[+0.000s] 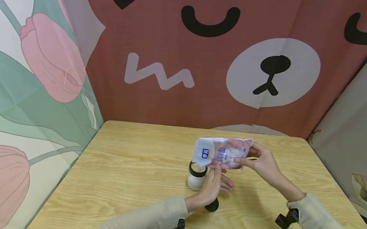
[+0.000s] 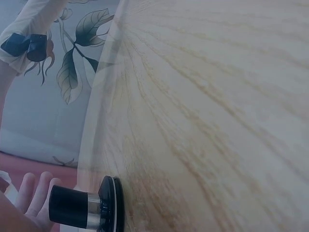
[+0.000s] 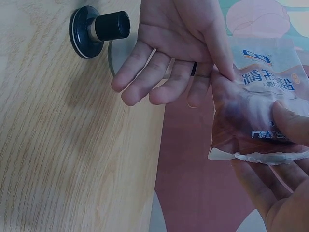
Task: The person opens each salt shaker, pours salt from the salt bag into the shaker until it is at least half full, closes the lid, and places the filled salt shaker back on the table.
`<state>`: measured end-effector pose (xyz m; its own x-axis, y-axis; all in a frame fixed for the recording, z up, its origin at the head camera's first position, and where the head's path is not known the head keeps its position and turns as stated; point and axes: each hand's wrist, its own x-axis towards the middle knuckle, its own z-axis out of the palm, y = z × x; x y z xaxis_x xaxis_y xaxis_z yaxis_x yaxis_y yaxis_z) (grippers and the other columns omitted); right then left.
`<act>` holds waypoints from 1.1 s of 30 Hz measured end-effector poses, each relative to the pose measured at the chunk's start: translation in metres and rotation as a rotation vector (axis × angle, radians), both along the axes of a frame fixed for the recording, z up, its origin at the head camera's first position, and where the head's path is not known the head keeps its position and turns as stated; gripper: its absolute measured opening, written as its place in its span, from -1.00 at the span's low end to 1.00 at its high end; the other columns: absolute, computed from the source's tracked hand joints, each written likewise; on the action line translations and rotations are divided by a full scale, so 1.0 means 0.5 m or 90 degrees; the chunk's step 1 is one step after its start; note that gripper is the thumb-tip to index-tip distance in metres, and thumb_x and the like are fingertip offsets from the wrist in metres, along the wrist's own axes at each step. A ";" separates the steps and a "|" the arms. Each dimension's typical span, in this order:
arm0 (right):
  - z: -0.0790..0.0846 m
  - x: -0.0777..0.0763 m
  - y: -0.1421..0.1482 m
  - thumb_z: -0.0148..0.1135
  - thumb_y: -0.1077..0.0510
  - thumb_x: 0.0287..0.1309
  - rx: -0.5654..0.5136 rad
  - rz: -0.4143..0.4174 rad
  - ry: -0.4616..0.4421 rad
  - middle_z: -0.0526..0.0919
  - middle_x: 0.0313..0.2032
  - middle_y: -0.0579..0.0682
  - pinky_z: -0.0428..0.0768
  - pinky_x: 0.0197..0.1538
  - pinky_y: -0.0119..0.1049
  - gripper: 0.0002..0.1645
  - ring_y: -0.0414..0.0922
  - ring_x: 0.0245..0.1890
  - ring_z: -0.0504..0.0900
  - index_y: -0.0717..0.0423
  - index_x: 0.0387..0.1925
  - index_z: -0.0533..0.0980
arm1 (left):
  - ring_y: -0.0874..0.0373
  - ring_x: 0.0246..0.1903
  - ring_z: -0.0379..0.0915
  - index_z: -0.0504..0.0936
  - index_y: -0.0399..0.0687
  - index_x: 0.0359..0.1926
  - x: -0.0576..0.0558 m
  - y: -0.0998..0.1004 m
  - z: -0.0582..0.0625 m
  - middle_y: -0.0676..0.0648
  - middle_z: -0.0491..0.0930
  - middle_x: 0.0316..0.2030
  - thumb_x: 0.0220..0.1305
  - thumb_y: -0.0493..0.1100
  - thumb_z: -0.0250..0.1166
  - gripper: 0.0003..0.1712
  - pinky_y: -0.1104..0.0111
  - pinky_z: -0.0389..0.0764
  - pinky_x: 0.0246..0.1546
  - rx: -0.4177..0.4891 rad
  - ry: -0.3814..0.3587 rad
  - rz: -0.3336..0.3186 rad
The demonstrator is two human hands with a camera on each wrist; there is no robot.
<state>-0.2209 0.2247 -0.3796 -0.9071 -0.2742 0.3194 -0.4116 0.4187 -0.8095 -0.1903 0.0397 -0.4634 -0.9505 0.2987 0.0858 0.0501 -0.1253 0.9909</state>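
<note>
Right grip [image 1: 266, 168] pinches the printed bag [image 1: 223, 153] by the jar's [image 1: 195, 181] mouth; left grip [image 1: 211, 187], spread, touches the bag's lower edge.

In front of you spreads a light wood-grain table [image 1: 139, 151]. Beyond its far edge you face a reddish-brown cartoon-bear backdrop [image 1: 209, 57]; to your left is a pink-tulip fabric [image 1: 27, 98], to your right a pale leaf-print fabric [image 1: 363, 126].
</note>
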 end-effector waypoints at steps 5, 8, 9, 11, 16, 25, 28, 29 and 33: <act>0.000 0.000 0.001 0.49 0.20 0.09 0.001 0.001 0.003 0.76 -0.28 0.05 0.67 -0.32 -0.30 -0.56 -0.08 -0.26 0.69 0.22 -0.01 0.54 | -0.15 -0.35 0.68 0.32 -0.33 0.03 0.001 0.000 0.001 -0.26 0.67 -0.37 0.63 0.11 -0.45 -0.38 0.16 0.74 -0.31 -0.001 -0.002 0.000; -0.001 0.000 0.001 0.49 0.20 0.10 -0.001 0.003 0.006 0.76 -0.28 0.05 0.67 -0.33 -0.31 -0.57 -0.08 -0.27 0.69 0.22 -0.02 0.54 | -0.16 -0.35 0.68 0.32 -0.32 0.03 0.001 -0.001 0.000 -0.26 0.67 -0.37 0.63 0.11 -0.45 -0.39 0.19 0.74 -0.32 0.000 -0.002 -0.003; 0.000 0.001 0.001 0.49 0.21 0.10 -0.002 0.004 0.007 0.76 -0.28 0.05 0.67 -0.33 -0.31 -0.57 -0.08 -0.27 0.69 0.22 -0.02 0.54 | -0.16 -0.35 0.68 0.32 -0.32 0.03 0.001 -0.001 0.000 -0.25 0.67 -0.37 0.63 0.11 -0.45 -0.39 0.19 0.74 -0.31 -0.001 -0.002 -0.004; 0.000 0.001 0.001 0.49 0.21 0.10 -0.003 0.005 0.008 0.75 -0.28 0.05 0.67 -0.34 -0.30 -0.57 -0.09 -0.27 0.69 0.21 -0.02 0.54 | -0.17 -0.34 0.68 0.31 -0.31 0.03 0.001 -0.001 -0.001 -0.25 0.67 -0.37 0.63 0.11 -0.45 -0.40 0.15 0.74 -0.30 -0.001 -0.002 -0.006; -0.001 0.002 0.001 0.49 0.21 0.10 -0.003 0.006 0.010 0.76 -0.29 0.04 0.67 -0.34 -0.30 -0.58 -0.09 -0.28 0.69 0.21 -0.03 0.54 | -0.17 -0.35 0.67 0.31 -0.33 0.03 0.002 -0.001 -0.001 -0.26 0.66 -0.38 0.63 0.11 -0.46 -0.39 0.07 0.74 -0.28 -0.001 -0.002 -0.004; -0.001 0.003 0.002 0.48 0.22 0.10 -0.008 0.010 0.014 0.76 -0.29 0.04 0.67 -0.32 -0.31 -0.59 -0.10 -0.27 0.70 0.20 -0.03 0.54 | -0.19 -0.33 0.67 0.31 -0.36 0.05 0.001 -0.001 -0.002 -0.26 0.67 -0.36 0.63 0.11 -0.45 -0.37 0.05 0.73 -0.26 -0.007 -0.002 -0.006; -0.002 0.003 0.003 0.48 0.22 0.10 -0.006 0.011 0.016 0.76 -0.28 0.04 0.67 -0.31 -0.31 -0.59 -0.10 -0.27 0.70 0.21 -0.03 0.54 | -0.18 -0.33 0.67 0.31 -0.35 0.05 0.002 -0.001 -0.002 -0.26 0.67 -0.36 0.63 0.12 -0.46 -0.37 0.04 0.73 -0.25 -0.011 0.000 -0.008; -0.002 0.003 0.003 0.48 0.22 0.10 -0.005 0.010 0.016 0.76 -0.28 0.04 0.67 -0.31 -0.31 -0.58 -0.11 -0.27 0.70 0.20 -0.02 0.54 | -0.18 -0.32 0.67 0.32 -0.33 0.05 0.002 -0.001 -0.002 -0.25 0.67 -0.36 0.63 0.12 -0.46 -0.37 0.03 0.72 -0.25 -0.011 0.000 -0.008; -0.001 0.004 0.003 0.48 0.21 0.11 0.002 0.007 0.017 0.75 -0.27 0.03 0.67 -0.32 -0.30 -0.58 -0.11 -0.26 0.69 0.19 -0.01 0.54 | -0.19 -0.32 0.67 0.32 -0.33 0.04 0.003 -0.001 -0.002 -0.25 0.67 -0.36 0.63 0.11 -0.46 -0.38 0.04 0.73 -0.26 -0.010 0.003 -0.008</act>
